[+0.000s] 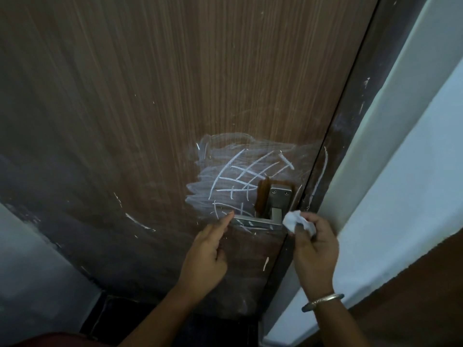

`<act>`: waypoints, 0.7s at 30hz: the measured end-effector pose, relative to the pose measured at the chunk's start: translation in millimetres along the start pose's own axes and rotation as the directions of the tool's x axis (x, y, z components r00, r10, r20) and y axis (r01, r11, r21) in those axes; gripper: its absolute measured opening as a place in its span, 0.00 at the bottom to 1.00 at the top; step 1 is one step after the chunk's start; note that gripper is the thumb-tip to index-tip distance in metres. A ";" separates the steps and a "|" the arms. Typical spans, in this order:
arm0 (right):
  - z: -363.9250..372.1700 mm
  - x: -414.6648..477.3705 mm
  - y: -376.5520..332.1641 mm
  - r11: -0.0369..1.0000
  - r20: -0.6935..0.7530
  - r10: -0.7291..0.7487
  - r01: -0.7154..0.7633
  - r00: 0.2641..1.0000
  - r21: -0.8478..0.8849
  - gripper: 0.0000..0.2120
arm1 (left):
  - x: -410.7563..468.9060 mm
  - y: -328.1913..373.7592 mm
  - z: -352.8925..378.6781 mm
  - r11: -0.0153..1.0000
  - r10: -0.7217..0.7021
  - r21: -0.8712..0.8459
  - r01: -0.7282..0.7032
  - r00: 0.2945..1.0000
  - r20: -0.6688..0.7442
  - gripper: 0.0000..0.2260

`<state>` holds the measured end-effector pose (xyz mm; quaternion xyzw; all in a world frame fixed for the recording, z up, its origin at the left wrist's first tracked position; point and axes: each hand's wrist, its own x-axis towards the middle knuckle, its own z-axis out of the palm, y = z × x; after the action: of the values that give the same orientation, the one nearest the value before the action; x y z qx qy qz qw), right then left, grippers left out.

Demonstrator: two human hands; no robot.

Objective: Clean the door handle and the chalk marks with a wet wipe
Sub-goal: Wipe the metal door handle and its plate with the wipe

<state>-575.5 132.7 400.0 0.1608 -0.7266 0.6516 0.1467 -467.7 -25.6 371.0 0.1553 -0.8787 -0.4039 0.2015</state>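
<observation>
The door handle [260,222] lies level, axis 9 to 3, with the chalk marks [240,176] spread at its 11 o'clock. My right hand [315,247] pinches the wet wipe [294,220] just off its 3 o'clock end, nearest; my left hand [205,256] grips nothing, forefinger at the 9 o'clock tip.

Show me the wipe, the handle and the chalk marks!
wipe [291,219]: head view, on its crumpled white left end.
handle [260,222]: head view, on the middle of the lever.
chalk marks [240,176]: head view, on the crossed lines above the handle.
</observation>
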 end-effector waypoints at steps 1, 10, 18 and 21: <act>-2.7 7.8 -4.3 0.984 0.064 -0.137 0.143 0.989 -0.107 0.14 | -0.1 0.1 -0.1 1.000 -0.002 0.000 0.002 1.000 0.004 0.41; 24.2 52.4 -39.0 0.421 0.831 -0.143 0.793 0.538 -0.441 0.11 | -0.5 1.4 -2.8 1.000 0.006 0.007 -0.006 1.000 0.002 0.40; 41.6 52.9 -61.4 0.295 0.858 0.188 0.806 0.478 -0.514 0.12 | 1.9 3.6 -4.2 1.000 -0.002 -0.023 0.002 1.000 0.007 0.38; 39.5 67.3 -62.0 0.430 0.868 0.269 0.755 0.416 -0.495 0.09 | 1.4 4.0 -6.0 1.000 0.007 -0.025 -0.007 1.000 0.010 0.40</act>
<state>-610.2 84.5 479.9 0.4975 -0.8637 -0.0336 -0.0731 -466.5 -27.6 377.9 0.1475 -0.8752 -0.4149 0.2002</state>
